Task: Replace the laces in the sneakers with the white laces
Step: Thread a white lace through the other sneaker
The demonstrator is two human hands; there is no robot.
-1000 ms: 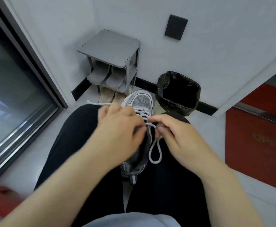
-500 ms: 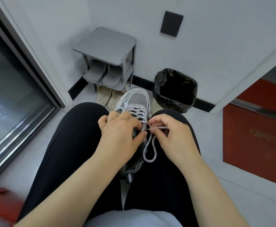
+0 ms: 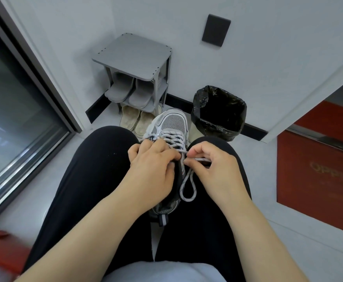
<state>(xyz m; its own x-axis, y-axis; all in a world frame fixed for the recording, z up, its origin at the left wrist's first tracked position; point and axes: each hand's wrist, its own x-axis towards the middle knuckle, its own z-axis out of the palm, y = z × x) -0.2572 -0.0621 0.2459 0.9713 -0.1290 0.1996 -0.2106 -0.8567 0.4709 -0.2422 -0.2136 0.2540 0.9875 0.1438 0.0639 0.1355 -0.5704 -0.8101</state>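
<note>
A grey and white sneaker [image 3: 171,124] lies between my knees on my lap, toe pointing away from me. A white speckled lace [image 3: 188,185] crosses its eyelets, and a loop of it hangs down beside the tongue. My left hand [image 3: 153,169] clamps the sneaker's collar and covers the upper eyelets. My right hand [image 3: 211,167] pinches the lace end at the sneaker's right side, thumb and forefinger closed on it. The lace's other end is hidden under my left hand.
A grey shoe rack [image 3: 135,58] with grey slippers [image 3: 129,91] stands in the corner ahead, beige slippers [image 3: 135,121] under it. A bin with a black bag [image 3: 219,112] sits to its right. A glass door [image 3: 14,102] runs along the left; a red box [image 3: 317,176] is at right.
My hands and the sneaker shifted slightly. The right hand drew the lace end out to the right, and the hanging loop grew a little narrower. The left-side lace tail went out of sight.
</note>
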